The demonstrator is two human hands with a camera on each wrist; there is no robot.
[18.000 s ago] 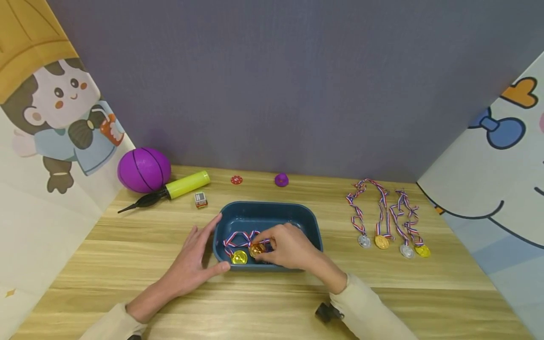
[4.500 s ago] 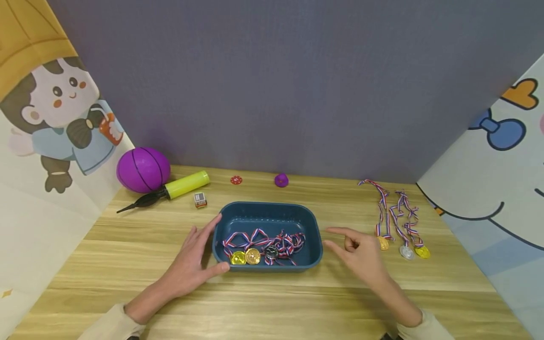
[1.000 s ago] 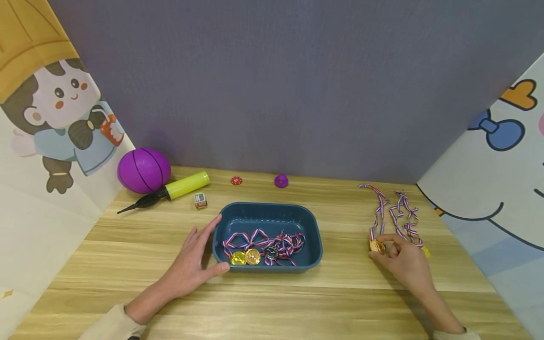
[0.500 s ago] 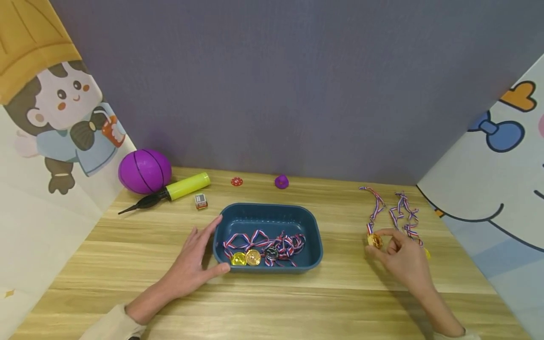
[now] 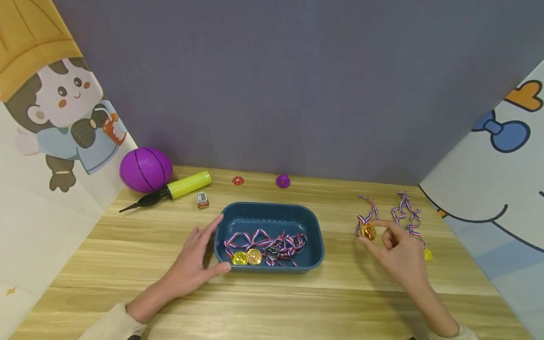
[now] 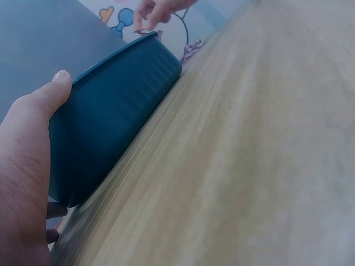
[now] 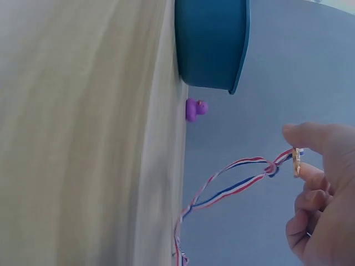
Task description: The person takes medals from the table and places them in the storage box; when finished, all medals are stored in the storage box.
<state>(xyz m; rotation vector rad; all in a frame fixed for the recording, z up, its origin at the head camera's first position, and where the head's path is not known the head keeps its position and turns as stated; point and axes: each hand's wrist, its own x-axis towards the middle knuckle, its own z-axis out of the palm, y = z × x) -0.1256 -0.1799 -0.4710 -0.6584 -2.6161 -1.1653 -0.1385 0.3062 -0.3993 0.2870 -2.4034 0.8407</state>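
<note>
My right hand pinches a gold medal between thumb and fingertips, to the right of a dark blue bin. In the right wrist view the medal's striped ribbon trails from it down to the tabletop. My left hand rests spread at the bin's left front corner, thumb on the front rim. Inside the bin lie a yellow-gold medal, a gold medal and a dark silvery medal with tangled ribbons. Beyond my right hand are more striped ribbons and a yellow medal, partly hidden.
Along the back left sit a purple ball, a yellow hand pump with a black nozzle, and a small box. A red chip and a small purple duck lie behind the bin. A grey wall closes the back.
My right hand has taken hold of the gold medal, lifted it and carried it slightly left, its ribbon dragging along. Earlier, a silver medal left the right-hand group. My left hand stays put.
</note>
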